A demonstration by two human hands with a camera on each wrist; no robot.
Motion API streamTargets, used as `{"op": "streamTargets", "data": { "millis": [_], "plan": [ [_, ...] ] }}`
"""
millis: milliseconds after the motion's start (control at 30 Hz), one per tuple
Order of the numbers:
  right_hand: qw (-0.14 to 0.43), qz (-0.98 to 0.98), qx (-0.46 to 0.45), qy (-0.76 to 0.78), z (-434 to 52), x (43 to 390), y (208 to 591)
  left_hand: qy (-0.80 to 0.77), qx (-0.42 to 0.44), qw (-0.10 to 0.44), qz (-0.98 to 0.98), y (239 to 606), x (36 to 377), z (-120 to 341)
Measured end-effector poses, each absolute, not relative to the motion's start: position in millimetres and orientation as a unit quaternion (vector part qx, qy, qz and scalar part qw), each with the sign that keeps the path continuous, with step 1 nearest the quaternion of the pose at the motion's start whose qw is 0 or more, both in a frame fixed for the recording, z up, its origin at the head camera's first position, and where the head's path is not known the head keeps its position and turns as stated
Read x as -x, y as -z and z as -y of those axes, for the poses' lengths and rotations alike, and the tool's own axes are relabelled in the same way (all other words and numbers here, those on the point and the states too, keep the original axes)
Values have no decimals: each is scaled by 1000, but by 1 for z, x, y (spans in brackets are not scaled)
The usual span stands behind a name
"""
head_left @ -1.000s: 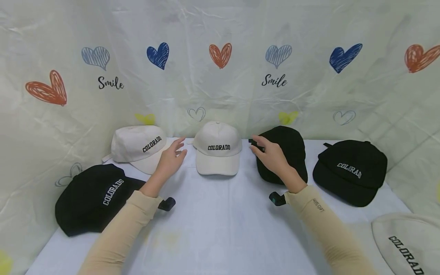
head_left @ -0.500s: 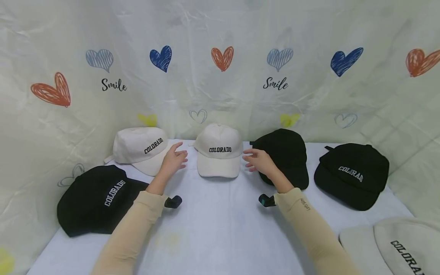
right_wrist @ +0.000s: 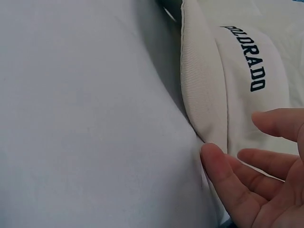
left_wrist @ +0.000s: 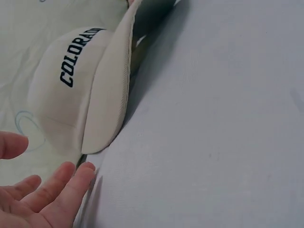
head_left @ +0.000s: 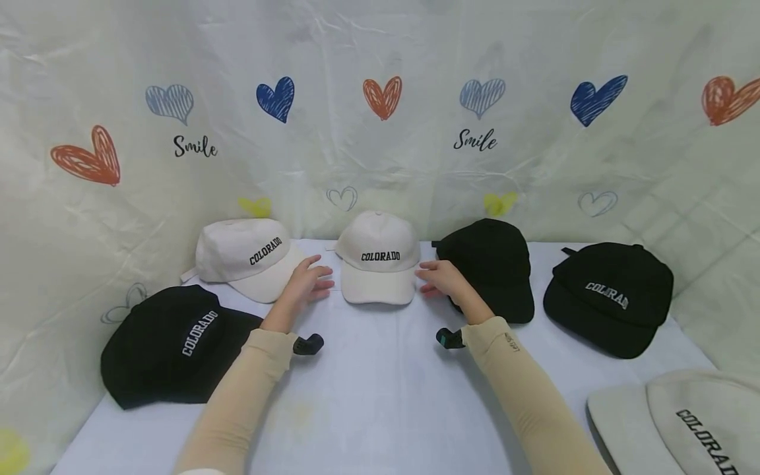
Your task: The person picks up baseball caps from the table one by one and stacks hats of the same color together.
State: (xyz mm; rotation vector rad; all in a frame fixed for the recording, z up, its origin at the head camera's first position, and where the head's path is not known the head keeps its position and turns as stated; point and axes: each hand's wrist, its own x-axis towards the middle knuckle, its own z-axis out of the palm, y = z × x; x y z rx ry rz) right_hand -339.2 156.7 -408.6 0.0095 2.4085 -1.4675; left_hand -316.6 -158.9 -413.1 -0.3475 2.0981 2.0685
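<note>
A white COLORADO cap sits at the middle back of the table, brim toward me. My left hand reaches in from its left, fingers straight, tips just short of the brim's corner. My right hand comes in from the right, fingers relaxed; the fingertips look to be touching the brim's edge. Neither hand holds anything. Both sleeves are beige.
A second white cap and a black cap lie at left. Two black caps lie at right, and another white cap at the near right corner. A heart-printed sheet backs the pale table.
My right hand has left the black cap and moved left to the middle white cap's brim. My left hand has slid right and slightly nearer to the same brim.
</note>
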Motion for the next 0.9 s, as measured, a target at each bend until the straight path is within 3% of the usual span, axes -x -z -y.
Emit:
{"op": "streamTargets", "data": {
  "millis": [633,900],
  "plan": [
    [179,-796,-46,576,-149,336,413,-717,136,164,-663,410,332,150],
    [177,-758,-91,621,-145,338,412,-709,164,166,-666,405,332,143]
  ]
}}
